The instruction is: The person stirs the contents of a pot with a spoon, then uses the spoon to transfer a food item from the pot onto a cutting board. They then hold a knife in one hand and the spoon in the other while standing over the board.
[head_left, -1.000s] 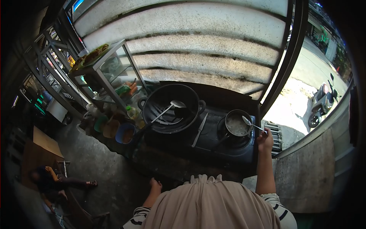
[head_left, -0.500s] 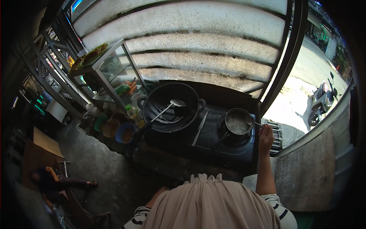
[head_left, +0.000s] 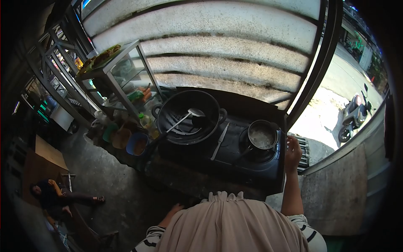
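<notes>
My right hand (head_left: 293, 152) is beside the right edge of the black stove (head_left: 268, 178), its fingers curled; what they hold, if anything, cannot be made out. Left of it, a small pot (head_left: 262, 135) with bubbling, cloudy liquid sits on the right burner, its handle pointing down-left. Low by my body, my left hand (head_left: 176, 207) shows in part, fingers loosely stretched, apart from the stove. A large black wok (head_left: 174, 98) stands on the left burner with a long-handled ladle (head_left: 180, 123) resting across it. Between the burners lies a knife (head_left: 220, 141).
Bowls, among them a blue one (head_left: 137, 143), and a bottle with a green cap (head_left: 145, 121) stand left of the wok. Behind them is a glass display case (head_left: 126, 80). A person (head_left: 52, 195) sits on a bench at lower left. A motorbike (head_left: 352, 113) is parked outside at right.
The spoon-like handle that my right hand held over the pot no longer shows there. The hand has stayed beside the stove. More of my left hand shows.
</notes>
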Motion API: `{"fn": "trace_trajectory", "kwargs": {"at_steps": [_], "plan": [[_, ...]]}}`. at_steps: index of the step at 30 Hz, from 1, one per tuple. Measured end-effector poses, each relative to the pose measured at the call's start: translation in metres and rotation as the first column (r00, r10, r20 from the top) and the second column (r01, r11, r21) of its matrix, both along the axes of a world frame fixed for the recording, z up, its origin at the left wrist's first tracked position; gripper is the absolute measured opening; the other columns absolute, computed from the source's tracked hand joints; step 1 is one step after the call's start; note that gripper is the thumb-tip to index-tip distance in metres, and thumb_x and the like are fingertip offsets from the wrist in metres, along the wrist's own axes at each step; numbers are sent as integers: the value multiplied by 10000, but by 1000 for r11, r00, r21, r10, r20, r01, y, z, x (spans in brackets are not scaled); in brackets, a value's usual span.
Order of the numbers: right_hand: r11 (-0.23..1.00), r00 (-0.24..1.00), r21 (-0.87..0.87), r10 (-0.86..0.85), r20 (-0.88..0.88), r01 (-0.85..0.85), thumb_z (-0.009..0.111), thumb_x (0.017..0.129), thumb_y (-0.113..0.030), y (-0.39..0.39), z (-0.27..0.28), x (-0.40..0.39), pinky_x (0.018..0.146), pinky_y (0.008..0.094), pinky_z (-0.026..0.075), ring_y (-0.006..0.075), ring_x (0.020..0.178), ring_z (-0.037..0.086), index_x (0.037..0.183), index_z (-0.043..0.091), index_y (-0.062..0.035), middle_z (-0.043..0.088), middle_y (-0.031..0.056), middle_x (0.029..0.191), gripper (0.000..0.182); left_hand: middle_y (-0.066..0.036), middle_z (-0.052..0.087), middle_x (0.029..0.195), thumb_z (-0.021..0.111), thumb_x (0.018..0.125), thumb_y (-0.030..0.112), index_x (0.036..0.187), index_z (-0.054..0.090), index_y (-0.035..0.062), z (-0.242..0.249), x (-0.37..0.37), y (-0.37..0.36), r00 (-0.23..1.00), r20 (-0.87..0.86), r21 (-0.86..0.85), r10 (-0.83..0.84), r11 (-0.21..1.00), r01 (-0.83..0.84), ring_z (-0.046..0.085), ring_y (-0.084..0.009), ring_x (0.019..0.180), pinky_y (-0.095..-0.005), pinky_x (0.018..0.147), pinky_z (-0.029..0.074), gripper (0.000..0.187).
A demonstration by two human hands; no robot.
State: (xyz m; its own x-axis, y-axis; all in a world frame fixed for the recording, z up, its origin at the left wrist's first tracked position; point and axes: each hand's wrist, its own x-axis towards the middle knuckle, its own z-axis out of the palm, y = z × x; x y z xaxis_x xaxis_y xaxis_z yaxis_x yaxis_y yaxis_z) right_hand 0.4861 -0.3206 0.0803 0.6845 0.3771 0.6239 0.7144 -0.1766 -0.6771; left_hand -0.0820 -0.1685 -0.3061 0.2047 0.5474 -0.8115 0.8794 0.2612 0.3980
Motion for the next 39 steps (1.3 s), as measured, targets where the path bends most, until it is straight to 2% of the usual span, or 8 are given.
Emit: {"fn": "trace_trajectory", "kwargs": {"at_steps": [11,12,14,16,18,22,26,39], "plan": [[991,998,121,-62,13,60,487,935,-105,2,12,9,587,249,461,126,671,602,1002,628,-29,656,74,803,174,-251,416,1333,570,818,346,1313,418,18,71,16,-4,996,-68,55,-49,997,53,409,-372,1238,-410,998,365,613],[991,998,123,-56,18,54,487,935,-105,3,13,12,587,249,461,126,671,602,1002,628,-29,656,74,803,174,-236,451,1271,570,816,293,1272,449,26,81,23,-9,989,-116,319,93,946,-52,451,-365,1170,-411,961,387,542],[998,960,66,38,-277,-21,483,941,-115,2,9,16,564,222,448,97,654,583,993,629,-24,648,59,785,180,-220,486,1208,571,815,241,1231,480,35,90,36,0,961,-132,566,242,814,-127,492,-358,1103,-413,924,408,473],[992,976,126,31,-216,-4,480,948,-131,4,6,17,535,201,432,75,622,555,984,630,-17,640,50,765,192,-171,493,1072,555,818,137,1151,506,55,93,57,20,612,396,740,684,157,-654,512,-312,957,-398,834,433,346],[988,979,154,29,-200,2,471,953,-141,1,5,19,526,205,436,74,625,558,988,626,-13,640,61,781,204,-124,499,986,558,815,87,1102,523,64,124,80,41,692,526,750,494,115,-651,507,-259,869,-375,784,433,290],[950,915,311,136,-380,-12,445,969,-214,4,-16,36,521,226,464,108,698,587,1005,608,-10,627,81,848,264,-60,564,843,589,813,127,1002,580,71,208,155,60,725,684,650,84,381,-657,556,-179,748,-314,698,454,198],[923,860,385,197,-472,0,447,967,-235,5,-5,29,546,218,453,102,670,569,1015,596,-10,620,76,832,274,-52,617,844,623,801,195,1003,603,106,264,229,62,819,449,808,-357,553,-203,613,-220,723,-333,659,488,222],[921,889,368,59,-455,127,435,973,-240,-72,0,40,525,215,438,94,627,555,979,597,-32,602,56,793,264,-48,618,993,688,747,315,1076,599,167,250,287,70,839,127,892,-529,431,136,625,-263,881,-367,715,507,371]]}}
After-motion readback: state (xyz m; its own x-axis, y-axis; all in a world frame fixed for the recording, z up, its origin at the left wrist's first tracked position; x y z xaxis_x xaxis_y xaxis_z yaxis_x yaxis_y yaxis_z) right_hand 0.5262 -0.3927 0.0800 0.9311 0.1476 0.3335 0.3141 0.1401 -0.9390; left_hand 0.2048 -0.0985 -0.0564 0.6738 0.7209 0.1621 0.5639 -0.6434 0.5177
